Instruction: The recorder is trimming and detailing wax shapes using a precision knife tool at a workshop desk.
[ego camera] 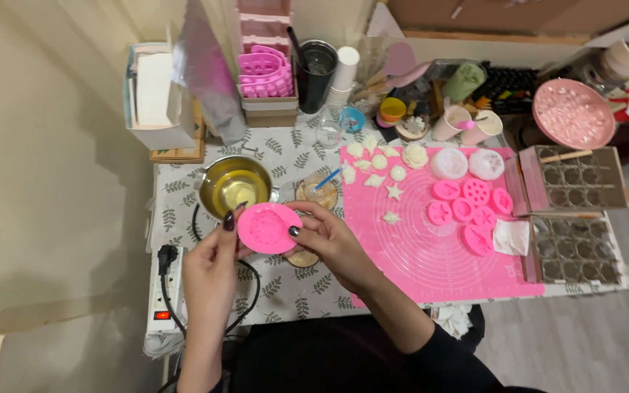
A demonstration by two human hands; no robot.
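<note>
- Round pink mould (pixel 268 228), soft and rubbery by its look, with a shallow patterned hollow facing up; held in the air above the near left part of the table, in front of the pot.
- Left hand (pixel 212 266) pinching the mould's left edge, thumb with dark nail on the rim, fingers closed beneath.
- Right hand (pixel 329 236) gripping the right edge, thumb on top, fingers curled under.
- Metal pot (pixel 235 185) just behind, shiny, holding pale yellow liquid.
- Leaf-printed tablecloth (pixel 285 291) covering the table.
- Smooth pink mat (pixel 431 255) with faint ring lines to the right, bearing small cream-white cast shapes (pixel 380 164) and a cluster of small pink moulds (pixel 467 207).
- Clear gridded trays (pixel 576 178) at the mat's right edge.
- White power strip (pixel 163 287) at the table's left edge.
</note>
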